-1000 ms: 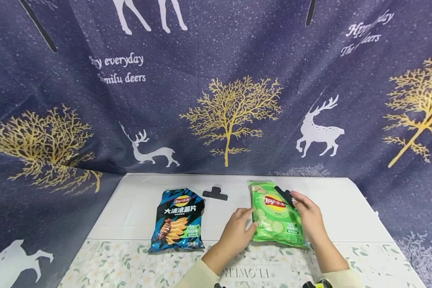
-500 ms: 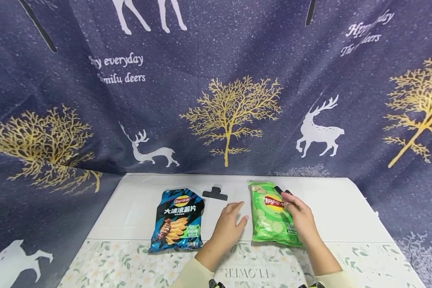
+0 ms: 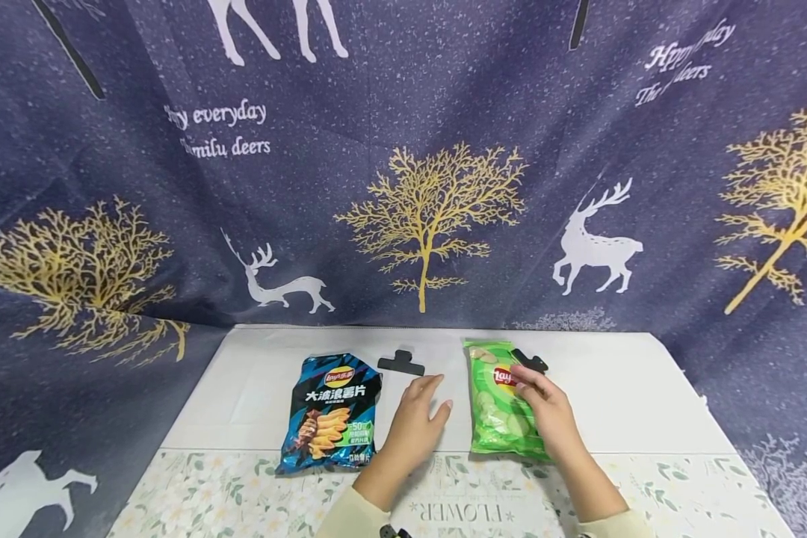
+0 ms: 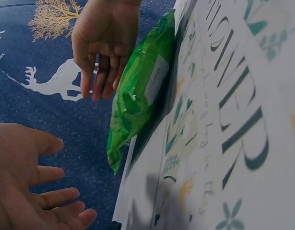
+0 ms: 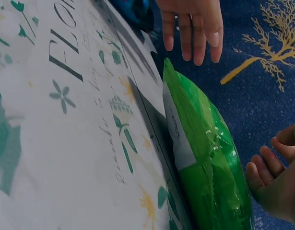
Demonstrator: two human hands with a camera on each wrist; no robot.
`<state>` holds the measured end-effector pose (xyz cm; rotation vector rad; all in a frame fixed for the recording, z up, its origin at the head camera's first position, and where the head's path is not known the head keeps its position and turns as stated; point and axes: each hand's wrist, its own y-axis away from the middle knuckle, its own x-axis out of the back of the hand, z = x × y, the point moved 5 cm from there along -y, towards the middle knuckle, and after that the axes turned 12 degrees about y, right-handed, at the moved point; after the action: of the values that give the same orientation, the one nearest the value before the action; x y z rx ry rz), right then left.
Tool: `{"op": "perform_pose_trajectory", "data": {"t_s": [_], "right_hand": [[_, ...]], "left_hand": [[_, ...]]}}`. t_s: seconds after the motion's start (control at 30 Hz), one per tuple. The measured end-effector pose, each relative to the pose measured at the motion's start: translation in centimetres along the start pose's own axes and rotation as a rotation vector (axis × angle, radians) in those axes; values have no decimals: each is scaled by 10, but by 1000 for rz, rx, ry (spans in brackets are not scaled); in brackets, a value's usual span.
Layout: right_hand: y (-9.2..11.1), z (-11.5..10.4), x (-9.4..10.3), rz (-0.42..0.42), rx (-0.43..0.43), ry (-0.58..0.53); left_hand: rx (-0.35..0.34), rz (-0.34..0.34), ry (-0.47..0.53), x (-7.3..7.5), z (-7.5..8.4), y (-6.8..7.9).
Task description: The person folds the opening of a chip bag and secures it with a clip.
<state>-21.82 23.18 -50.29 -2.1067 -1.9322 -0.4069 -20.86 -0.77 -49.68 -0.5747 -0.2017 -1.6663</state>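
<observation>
A green chip bag (image 3: 494,418) lies flat on the white table (image 3: 255,388), right of centre. My right hand (image 3: 545,407) hovers over its upper half, fingers relaxed and holding nothing. From the left wrist view those fingers (image 4: 101,72) hang just above the green bag (image 4: 137,96). My left hand (image 3: 420,415) is spread open over the table between the two bags, just below a black clip (image 3: 401,362). A blue chip bag (image 3: 332,411) lies to its left. In the right wrist view the green bag (image 5: 209,163) bulges beside my right hand (image 5: 277,182).
A second black clip (image 3: 530,362) sits at the green bag's top right corner. A floral cloth (image 3: 242,493) covers the table's near edge. A dark blue curtain (image 3: 403,187) with deer and golden trees hangs right behind the table.
My left hand has let go of the green bag's side and slid left toward the black clip. My right hand has moved left from the bag's right edge to above it.
</observation>
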Motion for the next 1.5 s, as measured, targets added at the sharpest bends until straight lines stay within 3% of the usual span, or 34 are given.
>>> {"op": "perform_pose_trajectory", "data": {"t_s": [0.43,0.77,1.13,1.5], "right_hand": [[4,-6,-19,-47,100,-38],[6,-13,-30,-42,90,-48],[7,-22,-45,-76,96,-66],[6,-26,-58,-135,69,-66]], "left_hand": [[2,37,27,20,-5,-2],[1,69,52,33,-3,-1],[32,103,41,43,-8,1],[53,165,100,61,-13,-1]]}}
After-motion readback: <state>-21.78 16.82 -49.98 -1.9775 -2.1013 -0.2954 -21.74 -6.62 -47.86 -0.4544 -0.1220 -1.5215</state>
